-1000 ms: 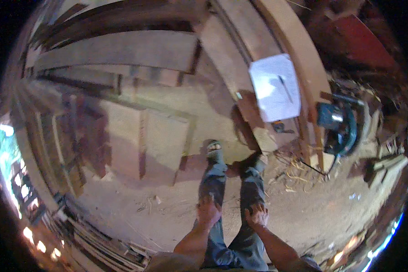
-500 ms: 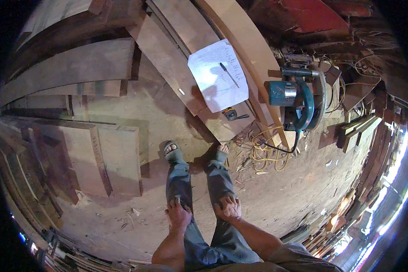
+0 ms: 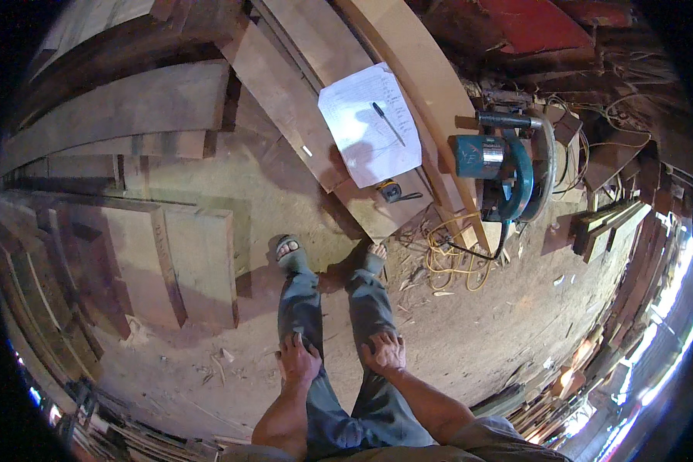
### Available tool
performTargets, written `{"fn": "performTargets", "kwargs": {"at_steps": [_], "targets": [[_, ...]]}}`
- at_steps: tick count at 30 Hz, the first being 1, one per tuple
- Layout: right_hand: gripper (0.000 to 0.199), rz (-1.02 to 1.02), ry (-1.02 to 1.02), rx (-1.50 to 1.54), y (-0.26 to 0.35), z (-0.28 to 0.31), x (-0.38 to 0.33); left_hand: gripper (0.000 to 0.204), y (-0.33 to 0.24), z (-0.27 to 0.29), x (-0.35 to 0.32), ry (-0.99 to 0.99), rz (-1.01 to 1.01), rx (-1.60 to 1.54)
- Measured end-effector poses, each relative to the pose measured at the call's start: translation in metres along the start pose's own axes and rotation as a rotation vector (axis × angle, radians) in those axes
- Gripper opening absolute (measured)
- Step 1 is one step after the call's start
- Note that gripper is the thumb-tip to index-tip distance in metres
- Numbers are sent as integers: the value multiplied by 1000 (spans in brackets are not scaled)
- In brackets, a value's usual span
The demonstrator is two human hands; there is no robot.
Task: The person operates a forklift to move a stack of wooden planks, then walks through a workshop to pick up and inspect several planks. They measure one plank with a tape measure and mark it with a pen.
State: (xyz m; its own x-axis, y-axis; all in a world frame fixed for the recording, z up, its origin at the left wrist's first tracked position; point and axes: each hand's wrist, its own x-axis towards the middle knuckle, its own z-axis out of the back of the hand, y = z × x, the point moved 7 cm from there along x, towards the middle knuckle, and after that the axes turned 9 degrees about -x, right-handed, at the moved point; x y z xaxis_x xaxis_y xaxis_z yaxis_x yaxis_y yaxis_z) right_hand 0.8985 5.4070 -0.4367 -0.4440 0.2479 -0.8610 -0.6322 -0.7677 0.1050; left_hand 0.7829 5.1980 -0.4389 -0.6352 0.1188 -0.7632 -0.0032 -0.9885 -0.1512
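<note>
My left hand (image 3: 298, 360) lies on my left knee, fingers laid over the dark trouser leg (image 3: 300, 312). On the other knee rests my right hand (image 3: 386, 354), fingers spread over the cloth. Neither hand holds anything. Ahead of my feet, a handwritten paper sheet (image 3: 346, 115) lies on wide boards (image 3: 292, 100), with a black pen (image 3: 389, 123) slanting across it. At the sheet's near edge sits a black and yellow tape measure (image 3: 390, 191). A short white stick (image 3: 307, 151), perhaps chalk, lies on the board left of the paper.
A teal circular saw (image 3: 504, 162) stands right of the boards, its yellow cord (image 3: 458, 258) coiled on the dirt floor (image 3: 470, 331). Thick planks (image 3: 200, 266) are stacked on the left. Small timber offcuts (image 3: 612, 227) and wood scraps line the right side.
The view has shifted slightly; my hands stay on my knees, and the paper, pen, tape measure and saw lie as before.
</note>
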Motion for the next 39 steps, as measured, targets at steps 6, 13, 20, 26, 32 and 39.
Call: {"fn": "performTargets", "kwargs": {"at_steps": [6, 13, 20, 26, 32, 39], "targets": [[42, 11, -108, 25, -1, -1, -3, 49, -2, 6, 0, 26, 18, 8], [45, 1, -45, 19, -1, -12, 0, 51, 1, 6, 0, 12, 27, 20], [42, 35, -142, -7, -2, -9, -1, 52, 0, 7, 1, 78, 56, -5], [41, 50, -160, -9, -1, -8, -2, 51, 4, 0, 0, 67, 49, 1], [41, 38, -139, -26, -1, -7, 0, 50, 0, 5, 1, 54, 56, -17], [42, 22, -112, -31, 0, -4, 0, 50, -2, 7, 0, -7, 5, -22]]}}
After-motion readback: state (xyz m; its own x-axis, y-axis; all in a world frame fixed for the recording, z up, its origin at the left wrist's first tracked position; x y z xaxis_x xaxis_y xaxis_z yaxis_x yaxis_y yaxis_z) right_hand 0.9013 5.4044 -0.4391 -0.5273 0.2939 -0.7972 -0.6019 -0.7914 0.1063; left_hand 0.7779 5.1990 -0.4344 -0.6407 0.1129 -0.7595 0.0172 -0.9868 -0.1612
